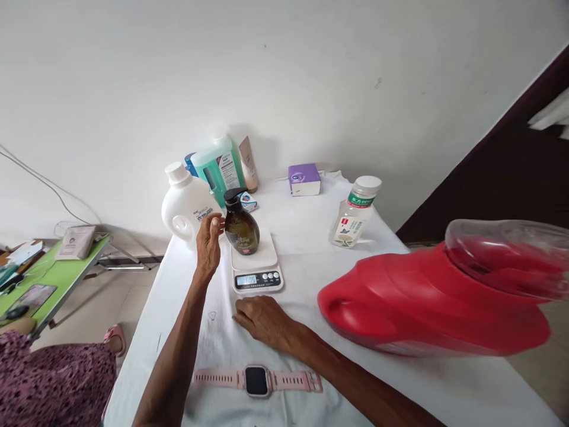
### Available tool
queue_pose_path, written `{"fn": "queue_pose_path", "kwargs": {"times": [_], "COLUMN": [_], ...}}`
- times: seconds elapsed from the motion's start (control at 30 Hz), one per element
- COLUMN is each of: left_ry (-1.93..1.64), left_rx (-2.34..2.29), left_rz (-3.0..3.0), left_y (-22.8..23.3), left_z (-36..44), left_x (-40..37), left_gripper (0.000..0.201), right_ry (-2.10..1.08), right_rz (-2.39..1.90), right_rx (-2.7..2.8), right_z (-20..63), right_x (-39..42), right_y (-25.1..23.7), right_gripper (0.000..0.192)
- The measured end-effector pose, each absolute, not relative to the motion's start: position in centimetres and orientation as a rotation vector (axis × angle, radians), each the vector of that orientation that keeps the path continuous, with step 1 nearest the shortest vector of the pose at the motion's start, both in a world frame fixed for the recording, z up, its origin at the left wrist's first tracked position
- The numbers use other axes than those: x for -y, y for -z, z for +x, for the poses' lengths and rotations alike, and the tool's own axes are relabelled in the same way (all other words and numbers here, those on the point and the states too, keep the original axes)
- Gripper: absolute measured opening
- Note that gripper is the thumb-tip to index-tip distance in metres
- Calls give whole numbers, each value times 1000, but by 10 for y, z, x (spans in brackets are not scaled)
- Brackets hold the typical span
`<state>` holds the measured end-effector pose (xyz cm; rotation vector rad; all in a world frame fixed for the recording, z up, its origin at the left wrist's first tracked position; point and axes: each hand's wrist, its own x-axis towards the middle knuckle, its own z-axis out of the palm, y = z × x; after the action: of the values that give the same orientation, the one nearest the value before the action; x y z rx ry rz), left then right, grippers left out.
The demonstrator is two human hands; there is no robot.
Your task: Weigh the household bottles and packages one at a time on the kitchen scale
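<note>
A dark brown pump bottle (pixel 241 230) stands on a small white kitchen scale (pixel 256 264) whose display is lit. My left hand (pixel 208 242) is raised just left of the bottle, fingertips at its shoulder, holding nothing. My right hand (pixel 262 320) rests palm down on the white tablecloth just in front of the scale, fingers loosely spread. A pink smartwatch (pixel 256 380) lies flat near the table's front edge between my forearms.
A white jug (pixel 184 204), a teal bottle (pixel 219 166), a tube (pixel 248 163), a purple box (pixel 304 179) and a clear bottle (pixel 354 214) stand at the back. A large red jug (pixel 427 302) lies at right. A green table (pixel 53 273) is at left.
</note>
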<state>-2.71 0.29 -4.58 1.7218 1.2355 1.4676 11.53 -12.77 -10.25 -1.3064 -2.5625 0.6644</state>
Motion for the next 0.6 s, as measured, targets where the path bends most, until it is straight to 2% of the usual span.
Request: {"fn": "queue_pose_path", "kwargs": {"times": [0.1,0.33,0.6], "left_ry": [-1500,-1365,-1216], "left_rx": [-1311,-1507,-1594], "left_rz": [1654,1578,1623], "left_y": [68,128,139], "left_z": [-35,-69,-74], "left_x": [3,9,5], "left_gripper": [62,66,59], "right_ry": [-648,-637,-571], "right_rz": [-1250,-1113,-1087], "right_rx": [2560,2550,2569], "right_z": [113,119,121], "right_x": [121,117,124], "right_y": [115,136,143], "right_gripper": [30,16,12]}}
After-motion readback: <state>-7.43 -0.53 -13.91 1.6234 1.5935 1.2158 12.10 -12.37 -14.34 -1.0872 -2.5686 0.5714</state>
